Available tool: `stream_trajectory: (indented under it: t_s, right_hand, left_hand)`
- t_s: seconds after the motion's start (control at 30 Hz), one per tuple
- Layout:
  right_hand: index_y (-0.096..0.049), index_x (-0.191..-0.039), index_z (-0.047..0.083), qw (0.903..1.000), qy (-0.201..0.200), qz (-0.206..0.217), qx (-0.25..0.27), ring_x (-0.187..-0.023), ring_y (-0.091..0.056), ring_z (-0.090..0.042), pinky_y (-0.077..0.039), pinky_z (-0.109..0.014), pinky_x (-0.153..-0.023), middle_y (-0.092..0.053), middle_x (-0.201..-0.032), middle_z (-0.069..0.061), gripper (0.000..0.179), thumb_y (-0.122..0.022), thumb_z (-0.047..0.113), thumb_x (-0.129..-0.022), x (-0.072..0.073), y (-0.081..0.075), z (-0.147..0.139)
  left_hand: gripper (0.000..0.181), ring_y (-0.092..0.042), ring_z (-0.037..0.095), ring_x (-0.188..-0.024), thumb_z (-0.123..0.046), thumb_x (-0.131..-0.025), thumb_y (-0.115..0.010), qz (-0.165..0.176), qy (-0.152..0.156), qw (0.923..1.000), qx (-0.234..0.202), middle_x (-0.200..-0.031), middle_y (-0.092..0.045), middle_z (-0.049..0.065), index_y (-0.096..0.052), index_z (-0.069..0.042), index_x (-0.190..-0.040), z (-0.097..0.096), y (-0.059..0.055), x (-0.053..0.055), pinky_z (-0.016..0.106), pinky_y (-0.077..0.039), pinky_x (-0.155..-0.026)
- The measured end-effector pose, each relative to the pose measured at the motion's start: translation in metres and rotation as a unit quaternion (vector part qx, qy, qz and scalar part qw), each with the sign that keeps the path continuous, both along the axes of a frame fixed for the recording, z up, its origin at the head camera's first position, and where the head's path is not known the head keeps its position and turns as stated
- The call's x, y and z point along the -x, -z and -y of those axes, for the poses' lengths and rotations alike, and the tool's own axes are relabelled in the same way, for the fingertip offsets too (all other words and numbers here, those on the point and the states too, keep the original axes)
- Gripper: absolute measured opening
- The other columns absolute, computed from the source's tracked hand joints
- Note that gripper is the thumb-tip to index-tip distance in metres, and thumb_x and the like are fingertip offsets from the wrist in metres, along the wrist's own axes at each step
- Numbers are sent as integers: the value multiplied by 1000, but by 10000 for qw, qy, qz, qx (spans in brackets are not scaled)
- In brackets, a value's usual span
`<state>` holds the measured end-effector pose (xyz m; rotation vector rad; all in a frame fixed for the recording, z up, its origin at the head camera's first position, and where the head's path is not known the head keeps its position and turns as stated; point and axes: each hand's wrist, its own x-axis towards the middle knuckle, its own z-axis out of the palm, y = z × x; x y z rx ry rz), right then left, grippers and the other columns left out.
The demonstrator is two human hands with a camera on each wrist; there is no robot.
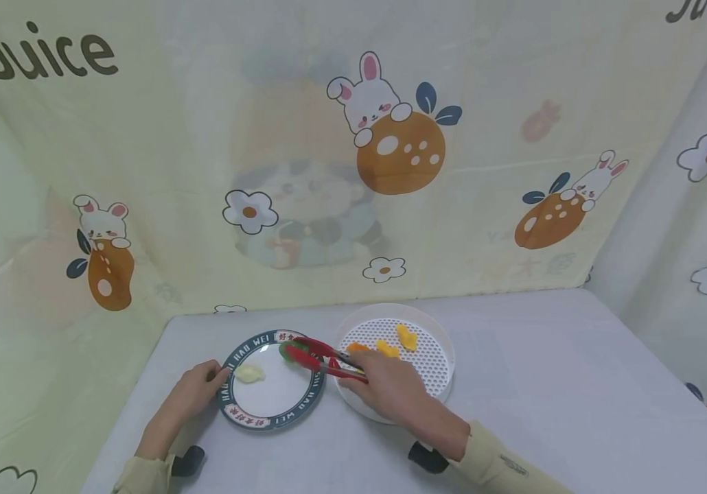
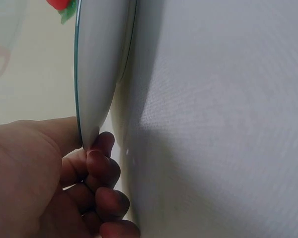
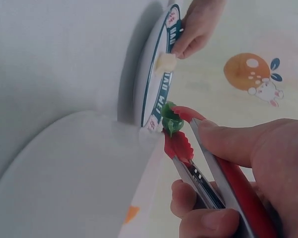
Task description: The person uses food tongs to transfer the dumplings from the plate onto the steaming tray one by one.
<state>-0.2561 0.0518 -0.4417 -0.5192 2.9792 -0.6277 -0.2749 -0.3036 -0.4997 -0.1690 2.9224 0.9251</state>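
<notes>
My left hand (image 1: 195, 383) pinches the near-left rim of a white plate (image 1: 276, 391) with a blue lettered border. In the left wrist view, the thumb lies over the rim and curled fingers sit under it. A pale, creamy piece (image 1: 249, 373) lies on the plate's left side. My right hand (image 1: 393, 387) grips metal tongs (image 3: 208, 186) with red scalloped tips and red handle covers. Between those tips is a green, leafy-looking piece (image 3: 172, 124), held over the plate's upper right. The tongs reach across from the round white perforated tray (image 1: 443, 377).
Yellow pieces (image 1: 406, 337) and an orange piece (image 1: 356, 348) lie in the perforated tray, partly hidden by the right hand. The tray stands right beside the plate on a white-covered table (image 1: 526, 384). A printed curtain (image 1: 304, 137) hangs behind and at both sides.
</notes>
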Motion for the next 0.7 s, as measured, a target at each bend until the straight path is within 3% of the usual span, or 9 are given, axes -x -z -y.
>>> stream_trajectory:
  t_s: [0.33,0.7]
  right_hand:
    - [-65,-130,23,9995,283,-76,71,-78,-53,-12,-42,-28,-60,-66,-96,7,52,-75,49,-87,-1,-5,-22]
    - [-64,-133,22,9979,629,2,153,-83,-54,-14,-43,-28,-62,-70,-110,2,56,-77,48,-85,-1,-8,-42]
  left_hand:
    - [27,-49,18,-74,-28,-104,-51,46,-19,10000,0,-76,-53,5,-56,-6,-90,-1,-3,0,31,-42,-63]
    - [28,-49,18,-74,-30,-105,-51,77,-58,9999,-36,-76,-53,5,-56,-6,-90,2,3,2,31,-42,-63]
